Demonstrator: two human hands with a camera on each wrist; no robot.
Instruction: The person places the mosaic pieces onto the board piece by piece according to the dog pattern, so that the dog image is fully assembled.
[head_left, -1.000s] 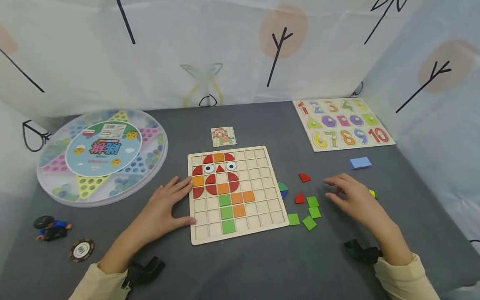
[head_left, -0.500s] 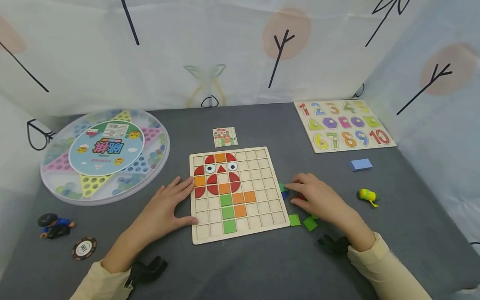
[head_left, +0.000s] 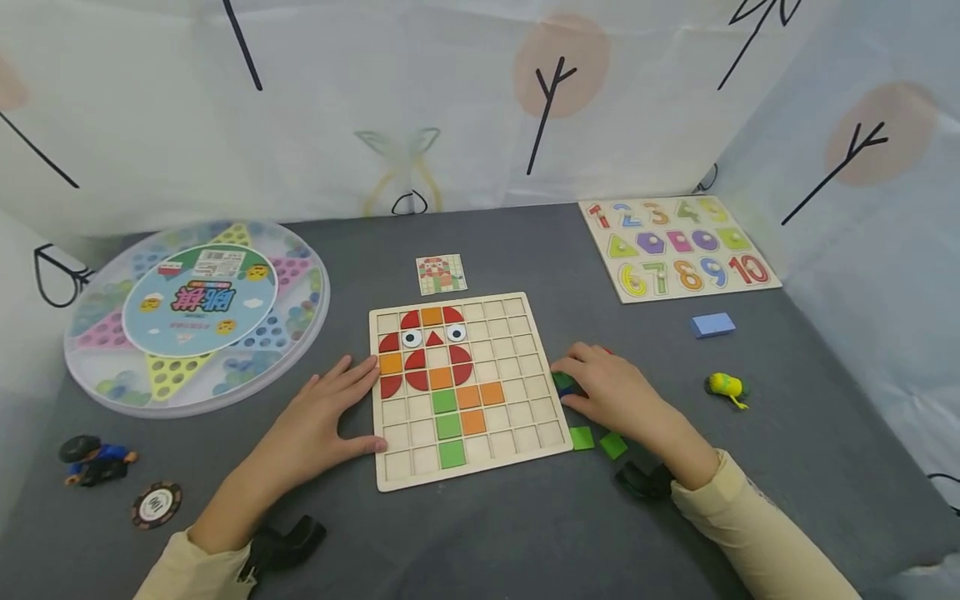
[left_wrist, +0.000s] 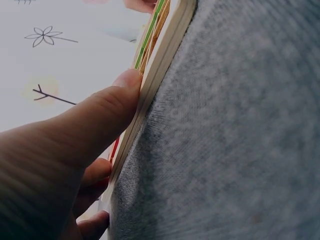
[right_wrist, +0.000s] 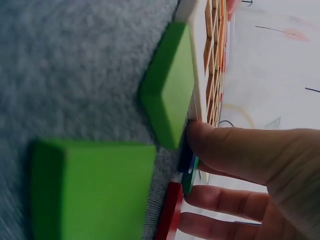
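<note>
A wooden grid board [head_left: 517, 417] holds red, orange and green tiles and two eye tiles. My left hand [head_left: 318, 417] rests along its left edge, fingers spread; in the left wrist view the thumb [left_wrist: 107, 102] touches the rim. At the right edge, my right hand [head_left: 615, 392] reaches down with thumb and fingers apart, on either side of a green curved piece [head_left: 562, 381] and a dark blue piece [right_wrist: 186, 159], both partly hidden. Loose green squares [head_left: 582, 437] lie by the board. A red piece [right_wrist: 170, 212] lies at the right fingertips.
A picture card [head_left: 441, 274] lies behind the board. A round Chinese checkers set [head_left: 198, 317] is at left, with a toy figure [head_left: 96, 460] and a poker chip [head_left: 157, 505]. At right are a number puzzle [head_left: 678, 250], a blue block [head_left: 712, 325] and a yellow toy [head_left: 726, 386].
My right hand has moved left, from beside the loose pieces to the board's right edge, and now covers several of them. The left hand has stayed on the left edge.
</note>
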